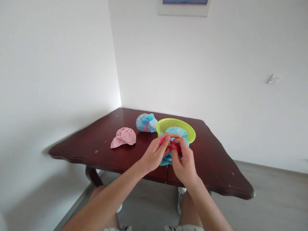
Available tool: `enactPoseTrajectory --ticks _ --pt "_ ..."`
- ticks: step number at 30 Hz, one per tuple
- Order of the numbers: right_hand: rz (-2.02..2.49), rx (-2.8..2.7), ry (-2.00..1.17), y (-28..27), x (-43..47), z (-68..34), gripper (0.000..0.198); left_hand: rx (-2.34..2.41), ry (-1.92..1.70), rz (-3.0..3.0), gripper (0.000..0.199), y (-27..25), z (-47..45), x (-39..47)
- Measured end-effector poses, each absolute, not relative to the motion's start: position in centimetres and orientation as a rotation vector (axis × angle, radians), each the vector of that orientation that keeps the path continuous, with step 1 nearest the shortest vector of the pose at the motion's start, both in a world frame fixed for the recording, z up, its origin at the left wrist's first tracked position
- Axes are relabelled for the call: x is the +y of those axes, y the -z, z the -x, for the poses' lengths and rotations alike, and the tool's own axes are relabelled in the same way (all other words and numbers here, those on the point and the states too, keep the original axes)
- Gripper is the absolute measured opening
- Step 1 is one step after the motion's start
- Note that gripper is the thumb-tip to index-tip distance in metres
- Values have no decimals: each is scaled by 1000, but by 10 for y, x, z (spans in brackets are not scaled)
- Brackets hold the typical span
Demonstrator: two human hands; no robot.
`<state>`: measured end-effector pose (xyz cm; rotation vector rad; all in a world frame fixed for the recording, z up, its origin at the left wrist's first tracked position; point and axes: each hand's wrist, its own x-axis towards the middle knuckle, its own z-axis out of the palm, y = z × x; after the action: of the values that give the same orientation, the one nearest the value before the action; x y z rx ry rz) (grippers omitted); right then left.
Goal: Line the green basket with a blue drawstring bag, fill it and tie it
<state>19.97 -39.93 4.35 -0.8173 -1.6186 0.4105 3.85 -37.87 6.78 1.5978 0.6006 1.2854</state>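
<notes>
Head view: left hand [154, 152], right hand [184, 160], fingers of both pinched on red ties [176, 147] of blue bag [166, 159], by middle of surface's [216, 170] near edge, before green basket [175, 121]. Best: tension ties evenly, grip close; bag might tear if yanked.

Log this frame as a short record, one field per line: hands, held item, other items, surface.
Left hand: pinching red string
Right hand: pinching the same string
Held item: blue bag, partly hidden by the hands
Other items: green basket; second blue bag, red string around it; folded pink cloth
Surface: dark wooden table
</notes>
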Motion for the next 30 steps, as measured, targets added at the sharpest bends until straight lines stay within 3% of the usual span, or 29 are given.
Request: enactPoseTrajectory --ticks 3,6,10,13,18,21,24,27,30 --pt "646 -1455 -819 -44 -405 -199 20 541 -1166 -1433 63 -68 -36 -374" --pt "649 -1312 -912 -42 -406 -197 29 391 -1045 -1217 58 -67 -33 -371" --pt "788 -1277 -495 -36 -404 -197 21 171 -951 -1026 43 -66 -28 -365" --pt "767 -1214 -91 -27 -406 -203 9 204 -917 -1005 45 -62 -24 -360" --pt "657 -1441 461 -5 -416 -219 66 348 -930 -997 43 -58 -21 -356" --pt "678 -1598 575 2 -417 -221 65 323 -910 -984 41 -61 -21 -358" --pt "693 -1774 447 4 -413 -216 48 280 -928 -1092 46 -71 -19 -365" --pt "710 -1815 92 6 -410 -210 35 431 -1094 -1523 53 -86 -12 -377" --pt "715 -1578 -353 4 -411 -204 32 750 -1265 -2234 40 -98 -2 -387"
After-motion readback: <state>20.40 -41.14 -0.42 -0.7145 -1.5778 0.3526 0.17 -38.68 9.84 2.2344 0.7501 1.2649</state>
